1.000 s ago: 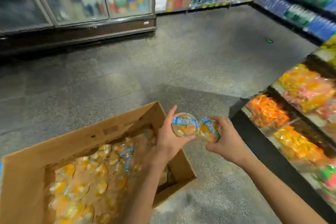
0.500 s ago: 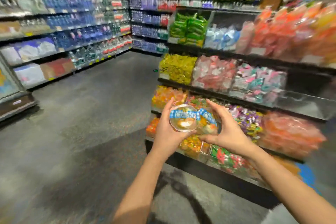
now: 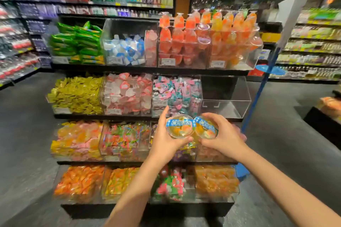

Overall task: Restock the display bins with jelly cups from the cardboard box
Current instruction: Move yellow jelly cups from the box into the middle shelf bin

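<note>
Shop aisle, dark floor, drink shelves behind. Tiered display rack (image 3: pixel 147 72) dead ahead, four rows of clear bins. Most are heaped with sweets; one empty bin (image 3: pixel 226 97) sits at the right end of the second row, just above and beyond my hands. Likely the target, though I can't read its label.

Left hand (image 3: pixel 166 140) is closed around one jelly cup (image 3: pixel 180 126), blue-banded lid facing me, thumb and fingers (image 3: pixel 163 116) round its rim. Right hand (image 3: pixel 224 134) wraps a second jelly cup (image 3: pixel 205 128); the two cups touch rim to rim.

Cardboard box not in view.

To do it well: lift both over the front lip, set them low at the back, lids up, release one at a time so neither rolls.
</note>
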{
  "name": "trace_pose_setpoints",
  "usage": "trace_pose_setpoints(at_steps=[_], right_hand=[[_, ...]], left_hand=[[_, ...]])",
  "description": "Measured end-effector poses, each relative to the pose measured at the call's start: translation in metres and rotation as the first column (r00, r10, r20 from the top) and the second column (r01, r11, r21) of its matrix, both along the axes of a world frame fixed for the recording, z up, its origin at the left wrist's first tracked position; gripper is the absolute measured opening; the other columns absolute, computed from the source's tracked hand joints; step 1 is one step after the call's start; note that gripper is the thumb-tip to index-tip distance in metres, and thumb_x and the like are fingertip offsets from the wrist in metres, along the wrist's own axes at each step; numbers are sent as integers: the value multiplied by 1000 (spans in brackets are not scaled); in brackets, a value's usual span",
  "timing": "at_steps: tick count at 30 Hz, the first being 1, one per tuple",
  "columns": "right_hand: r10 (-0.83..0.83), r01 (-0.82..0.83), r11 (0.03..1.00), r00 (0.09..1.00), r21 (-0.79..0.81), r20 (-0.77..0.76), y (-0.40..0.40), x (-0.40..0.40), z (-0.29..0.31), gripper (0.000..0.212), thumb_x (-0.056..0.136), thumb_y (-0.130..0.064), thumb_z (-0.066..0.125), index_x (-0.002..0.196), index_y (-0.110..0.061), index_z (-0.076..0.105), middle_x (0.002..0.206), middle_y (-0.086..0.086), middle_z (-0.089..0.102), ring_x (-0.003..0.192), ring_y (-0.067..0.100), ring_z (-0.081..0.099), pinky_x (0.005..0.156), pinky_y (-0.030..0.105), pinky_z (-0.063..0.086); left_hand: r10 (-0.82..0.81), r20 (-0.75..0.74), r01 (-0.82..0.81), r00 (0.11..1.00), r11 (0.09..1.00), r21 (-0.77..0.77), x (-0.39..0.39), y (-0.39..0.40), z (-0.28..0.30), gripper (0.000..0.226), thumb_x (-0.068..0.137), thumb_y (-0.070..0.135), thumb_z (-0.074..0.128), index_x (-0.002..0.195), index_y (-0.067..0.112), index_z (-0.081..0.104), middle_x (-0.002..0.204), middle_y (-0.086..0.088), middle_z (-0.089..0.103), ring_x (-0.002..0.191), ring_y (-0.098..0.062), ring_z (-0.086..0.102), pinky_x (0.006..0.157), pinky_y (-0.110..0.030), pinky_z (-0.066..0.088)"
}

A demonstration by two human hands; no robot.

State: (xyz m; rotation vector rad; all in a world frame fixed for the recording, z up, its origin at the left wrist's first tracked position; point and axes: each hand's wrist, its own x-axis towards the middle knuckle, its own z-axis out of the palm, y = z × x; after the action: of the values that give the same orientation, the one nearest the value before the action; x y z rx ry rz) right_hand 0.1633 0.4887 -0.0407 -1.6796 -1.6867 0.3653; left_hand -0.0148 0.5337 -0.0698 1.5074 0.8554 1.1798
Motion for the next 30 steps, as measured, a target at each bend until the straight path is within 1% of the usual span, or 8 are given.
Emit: trace_pose_setpoints(at_steps=[8,12,16,18,21,23,27,30], right_hand=[[-127,128,991,992,-47,21,110,126,10,73,64,-11,79,130,-24,51,121,-4,55,114,12,50,84,12,32],[-202,198,978,978,-64,-48,156,182,3,75,64,-14,80,132,-25,51,114,-4,53,111,15,53,92,24,39],[-220,215,975,969,-56,-114,219,239,-9,78,67,-12,80,137,-22,46,116,-2,51,111,14,53,90,21,38],[-224,218,974,967,-64,-125,255,264,-17,80,67,-14,81,138,-19,45,120,-2,53,111,12,53,91,21,40],[-143,134,983,987,-123,-70,315,300,-35,75,65,-16,84,131,-12,50,122,4,58,111,18,57,93,21,44],[-60,43,972,996,-231,-66,353,317,-49,73,67,-14,84,131,-11,49,124,9,56,111,21,56,89,16,41],[99,-38,893,989,-449,113,420,323,-85,60,78,-26,76,130,-13,49,123,8,57,112,26,56,91,27,43],[197,-53,856,953,-515,230,461,315,-117,44,76,-24,75,114,-12,58,110,7,65,103,26,64,83,30,49]], left_hand=[[-86,115,97,990,991,-89,133,144,-4,113,53,-8,86,139,35,28,121,-1,61,104,-24,64,95,-57,47],[-101,73,109,992,987,-116,181,190,-10,110,67,-15,76,150,22,13,96,41,61,90,7,64,91,-35,53],[23,40,-19,999,994,-104,221,237,-20,107,64,-11,80,148,17,20,141,11,42,98,13,57,78,-6,46],[72,4,-72,997,993,-91,238,261,-29,106,64,-2,84,146,25,24,147,4,37,113,1,55,84,-8,47],[176,10,-175,984,981,-89,265,287,-46,104,54,23,90,136,45,29,149,4,39,130,-18,47,105,-43,43],[230,16,-226,973,966,-128,281,304,-68,105,49,30,88,137,37,31,148,-2,40,131,-26,46,107,-52,39],[315,38,-301,948,930,-210,297,316,-65,98,56,-8,84,132,30,37,145,-8,43,122,-18,54,93,-22,49],[359,18,-345,933,909,-234,299,329,-70,96,59,-18,78,130,33,38,135,-3,52,115,-11,58,91,-21,51]])
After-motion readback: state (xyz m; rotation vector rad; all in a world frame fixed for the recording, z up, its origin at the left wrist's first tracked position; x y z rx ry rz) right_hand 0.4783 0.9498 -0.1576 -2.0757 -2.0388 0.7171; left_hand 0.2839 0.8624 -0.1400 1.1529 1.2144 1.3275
